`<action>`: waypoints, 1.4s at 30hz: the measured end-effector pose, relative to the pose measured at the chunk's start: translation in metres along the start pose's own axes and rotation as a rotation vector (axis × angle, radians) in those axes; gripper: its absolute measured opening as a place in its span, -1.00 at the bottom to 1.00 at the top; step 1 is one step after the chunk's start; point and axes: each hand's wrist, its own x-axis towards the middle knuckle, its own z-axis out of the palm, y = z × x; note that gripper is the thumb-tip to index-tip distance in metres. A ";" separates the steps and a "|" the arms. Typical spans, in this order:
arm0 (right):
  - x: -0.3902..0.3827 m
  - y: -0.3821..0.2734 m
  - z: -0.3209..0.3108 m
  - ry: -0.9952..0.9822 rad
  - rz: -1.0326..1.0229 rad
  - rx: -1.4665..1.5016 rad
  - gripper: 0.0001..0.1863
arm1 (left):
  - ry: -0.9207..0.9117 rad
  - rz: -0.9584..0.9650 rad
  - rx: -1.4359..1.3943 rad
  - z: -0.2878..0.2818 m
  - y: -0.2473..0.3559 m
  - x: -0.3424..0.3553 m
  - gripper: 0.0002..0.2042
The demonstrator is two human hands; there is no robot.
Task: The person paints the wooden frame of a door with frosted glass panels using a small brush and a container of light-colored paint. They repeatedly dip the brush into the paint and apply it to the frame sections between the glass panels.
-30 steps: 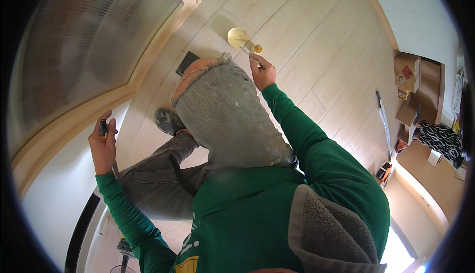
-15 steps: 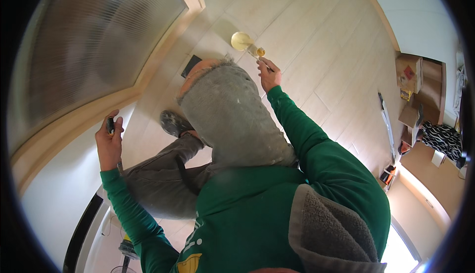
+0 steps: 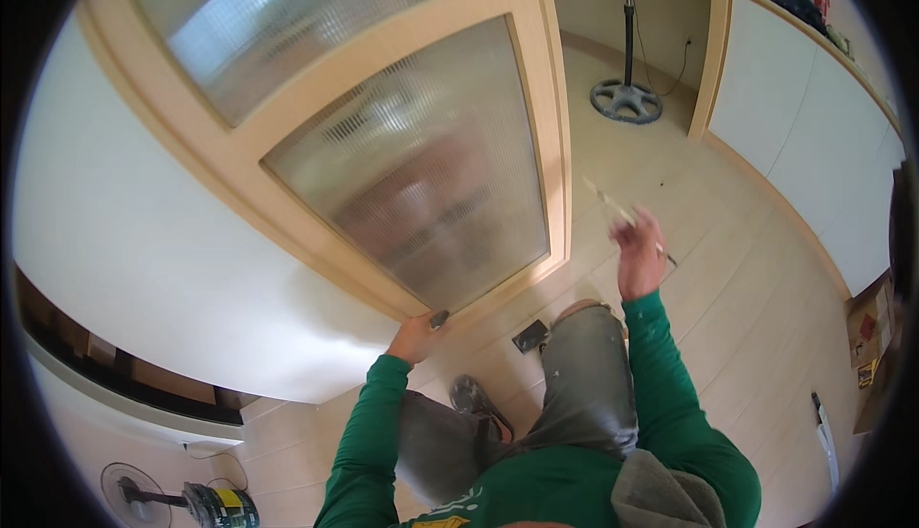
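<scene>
Filling much of the upper left and centre of the frame, a pale wood-framed door (image 3: 383, 54) with ribbed glass panes hides what is behind it, leaving only blurred shapes. At the far left is a smooth white panel (image 3: 191, 269), and at the lower left a round wire guard (image 3: 120, 478) beside a dark drum with a yellow band (image 3: 226, 506). Low in the centre, a dark shoe (image 3: 469, 396) and a flat black piece (image 3: 529, 337) are on the tiled floor (image 3: 756, 289), near the person's bent knees. A wheel-like stand base (image 3: 626, 102) is at upper centre-right, white cabinets (image 3: 795, 107) at upper right, and a long slim metal bar (image 3: 825, 442) at lower right.

Of the hands, the left hand (image 3: 414, 338) reaches up to the door's bottom corner, fingers bent around a small dark object (image 3: 439, 319); whether it touches the wood I cannot tell. The right hand (image 3: 639, 248), blurred, is raised right of the door, its fingers closed on a thin stick-like tool (image 3: 616, 207). That tool lies slantwise, its long axis running from upper left to lower right, pale end toward the door's edge, dark end beyond the hand.
</scene>
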 end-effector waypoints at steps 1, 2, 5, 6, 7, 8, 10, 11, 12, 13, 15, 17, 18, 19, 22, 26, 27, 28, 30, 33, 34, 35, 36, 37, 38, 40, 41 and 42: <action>0.004 -0.019 0.043 -0.061 -0.046 0.032 -0.82 | -0.046 -0.052 -0.014 -0.002 0.007 -0.005 -0.52; 0.012 -0.033 0.073 -0.116 -0.101 0.058 -0.81 | -0.099 -0.094 -0.030 0.000 0.015 0.000 -0.47; 0.031 -0.045 0.145 -0.300 -0.301 0.103 -0.77 | -0.128 -0.137 0.028 -0.009 0.032 0.000 -0.46; 0.040 -0.046 0.164 -0.312 -0.332 0.154 -0.78 | -0.138 -0.164 0.026 -0.010 0.037 0.001 -0.47; 0.050 -0.045 0.180 -0.320 -0.360 0.203 -0.79 | -0.129 -0.111 0.056 -0.008 0.037 0.003 -0.48; 0.056 -0.044 0.195 -0.329 -0.388 0.253 -0.79 | -0.118 -0.057 0.088 -0.004 0.034 0.008 -0.49; 0.055 -0.046 0.227 -0.307 -0.307 0.327 -0.81 | -0.057 0.045 0.129 0.004 0.029 0.012 -0.54; 0.057 -0.046 0.240 -0.293 -0.269 0.361 -0.82 | -0.007 0.104 0.137 0.010 0.029 0.013 -0.57; 0.062 -0.041 0.248 -0.295 -0.304 0.290 -0.82 | -0.003 0.113 0.079 0.013 0.030 0.011 -0.58; 0.067 -0.036 0.257 -0.296 -0.336 0.223 -0.81 | 0.005 0.121 0.023 0.015 0.032 0.007 -0.59; 0.083 -0.026 0.266 -0.280 -0.401 0.143 -0.80 | -0.049 0.068 -0.072 0.015 0.043 0.002 -0.59; 0.102 -0.017 0.271 -0.259 -0.449 0.164 -0.79 | -0.129 -0.022 -0.097 0.013 0.049 0.007 -0.56; 0.107 -0.014 0.277 -0.255 -0.456 0.202 -0.79 | -0.142 -0.031 -0.070 0.012 0.043 0.011 -0.56; 0.111 -0.014 0.281 -0.256 -0.445 0.285 -0.82 | -0.156 -0.039 -0.044 0.012 0.036 0.016 -0.55; 0.125 -0.003 0.282 -0.254 -0.453 0.328 -0.86 | -0.183 -0.043 0.007 0.017 -0.001 0.029 -0.53; 0.132 0.003 0.284 -0.211 -0.430 0.213 -0.87 | -0.184 -0.101 0.050 0.024 -0.045 0.033 -0.49; 0.136 0.001 0.282 -0.205 -0.447 0.195 -0.87 | -0.198 -0.128 0.030 0.023 -0.046 0.036 -0.48; 0.142 -0.001 0.281 -0.199 -0.463 0.179 -0.87 | -0.210 -0.157 0.010 0.021 -0.046 0.038 -0.48; 0.153 -0.003 0.279 -0.172 -0.479 0.182 -0.88 | -0.226 -0.189 0.010 0.020 -0.042 0.043 -0.47; 0.164 -0.003 0.276 -0.135 -0.493 0.227 -0.89 | -0.231 -0.194 0.031 0.022 -0.030 0.050 -0.47; 0.166 -0.003 0.276 -0.140 -0.504 0.235 -0.89 | -0.229 -0.193 0.016 0.024 -0.026 0.051 -0.47; 0.169 -0.003 0.275 -0.146 -0.515 0.242 -0.90 | -0.228 -0.192 0.000 0.026 -0.023 0.052 -0.47; 0.172 -0.002 0.275 -0.139 -0.514 0.230 -0.90 | -0.238 -0.198 -0.002 0.027 -0.023 0.051 -0.47; 0.175 -0.001 0.273 -0.131 -0.513 0.218 -0.90 | -0.249 -0.203 -0.005 0.029 -0.023 0.049 -0.47; 0.179 0.000 0.272 -0.124 -0.513 0.206 -0.90 | -0.261 -0.207 -0.008 0.031 -0.023 0.048 -0.47; 0.184 0.003 0.270 -0.096 -0.467 0.248 -0.91 | -0.267 -0.193 -0.016 0.031 -0.020 0.042 -0.48; 0.186 0.005 0.269 -0.082 -0.444 0.268 -0.91 | -0.271 -0.185 -0.020 0.031 -0.018 0.039 -0.48; 0.186 0.005 0.271 -0.076 -0.462 0.248 -0.90 | -0.281 -0.195 -0.010 0.030 -0.018 0.037 -0.49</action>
